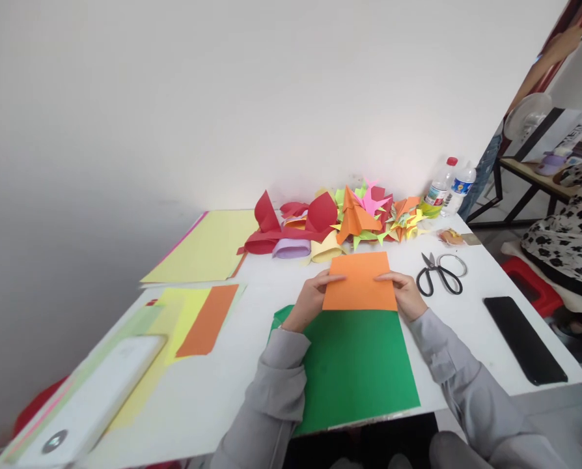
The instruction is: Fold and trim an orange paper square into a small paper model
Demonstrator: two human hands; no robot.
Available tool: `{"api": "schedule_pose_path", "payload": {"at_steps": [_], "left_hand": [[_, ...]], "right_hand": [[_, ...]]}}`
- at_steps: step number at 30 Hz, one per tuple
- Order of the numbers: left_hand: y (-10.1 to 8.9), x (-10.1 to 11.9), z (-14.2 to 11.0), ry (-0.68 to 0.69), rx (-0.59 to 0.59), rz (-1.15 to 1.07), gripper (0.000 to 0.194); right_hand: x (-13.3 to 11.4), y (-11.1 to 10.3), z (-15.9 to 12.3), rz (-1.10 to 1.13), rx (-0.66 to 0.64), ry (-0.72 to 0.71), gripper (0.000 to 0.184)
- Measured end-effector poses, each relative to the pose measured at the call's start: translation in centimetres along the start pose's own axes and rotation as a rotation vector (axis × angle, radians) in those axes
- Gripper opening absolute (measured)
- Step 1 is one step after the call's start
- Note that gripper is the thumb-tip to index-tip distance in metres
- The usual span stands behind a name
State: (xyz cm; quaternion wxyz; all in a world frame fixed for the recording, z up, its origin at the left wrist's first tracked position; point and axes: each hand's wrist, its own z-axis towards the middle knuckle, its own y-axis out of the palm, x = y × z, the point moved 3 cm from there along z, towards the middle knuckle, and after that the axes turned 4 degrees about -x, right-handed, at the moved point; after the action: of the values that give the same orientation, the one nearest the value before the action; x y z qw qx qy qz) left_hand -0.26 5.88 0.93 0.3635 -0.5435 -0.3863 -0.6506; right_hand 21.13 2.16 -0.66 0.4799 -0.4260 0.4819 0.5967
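An orange sheet of paper (pixel 359 283) is held up between both hands, above the far part of a green sheet (pixel 359 371) on the table. My left hand (pixel 311 299) grips its left edge, thumb laid across the front and the other fingers mostly behind. On the opposite edge my right hand (pixel 404 293) holds it the same way. Folded paper figures lie just beyond, among them an orange folded plane (pixel 355 218) and red curled paper shapes (pixel 315 218). Black-handled scissors (pixel 437 273) rest right of my right hand, beside a metal ring (pixel 453 264).
A black phone (pixel 525 339) lies at the table's right. Two plastic bottles (pixel 437 189) stand at the back right. Pale yellow sheets (pixel 203 244), an orange-brown strip (pixel 207 319) and a long white object (pixel 96 397) occupy the left. Other people are at the right.
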Motion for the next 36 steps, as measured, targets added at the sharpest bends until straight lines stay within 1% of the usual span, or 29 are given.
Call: {"api": "schedule_pose_path", "payload": {"at_steps": [4, 7, 11, 15, 18, 21, 24, 27, 29, 31, 33, 36], "left_hand": [[0.2, 0.2, -0.1, 0.025, 0.005, 0.054, 0.027], [0.2, 0.2, -0.1, 0.053, 0.025, 0.1, 0.022], [0.3, 0.4, -0.2, 0.067, 0.06, 0.096, 0.017], [0.3, 0.5, -0.2, 0.061, 0.127, 0.078, 0.011], [0.3, 0.4, -0.2, 0.063, 0.168, 0.037, 0.012], [0.3, 0.2, -0.1, 0.095, 0.207, 0.012, 0.014], [0.4, -0.2, -0.2, 0.084, 0.237, -0.008, 0.021], [0.4, -0.9, -0.2, 0.021, 0.256, -0.032, 0.033], [0.5, -1.2, -0.3, -0.002, 0.257, -0.045, 0.036], [0.7, -1.2, -0.3, -0.009, 0.262, -0.042, 0.035], [0.9, -1.1, -0.3, -0.002, 0.286, -0.029, 0.033], [1.0, -0.7, -0.2, 0.034, 0.312, -0.002, 0.027]], "right_hand": [[-0.3, 0.6, 0.0, -0.046, -0.107, -0.06, 0.03], [-0.2, 0.7, 0.0, -0.061, -0.147, -0.075, 0.027], [0.2, 0.7, 0.0, -0.083, -0.162, -0.077, 0.022], [0.5, 0.5, 0.1, -0.069, -0.132, -0.02, 0.021], [0.4, 0.4, 0.0, -0.059, -0.105, 0.022, 0.028], [0.2, 0.5, 0.0, -0.109, -0.089, 0.015, 0.033], [0.6, 0.4, -0.1, -0.144, -0.051, 0.021, 0.027], [1.1, 0.2, 0.0, -0.107, 0.04, 0.026, 0.034], [1.2, 0.1, 0.0, -0.06, 0.084, 0.028, 0.031], [1.0, 0.2, 0.0, -0.001, 0.08, 0.023, 0.023], [0.5, 0.4, 0.0, 0.027, 0.038, -0.011, 0.026], [-0.3, 0.8, -0.1, -0.034, -0.039, -0.088, 0.031]]}}
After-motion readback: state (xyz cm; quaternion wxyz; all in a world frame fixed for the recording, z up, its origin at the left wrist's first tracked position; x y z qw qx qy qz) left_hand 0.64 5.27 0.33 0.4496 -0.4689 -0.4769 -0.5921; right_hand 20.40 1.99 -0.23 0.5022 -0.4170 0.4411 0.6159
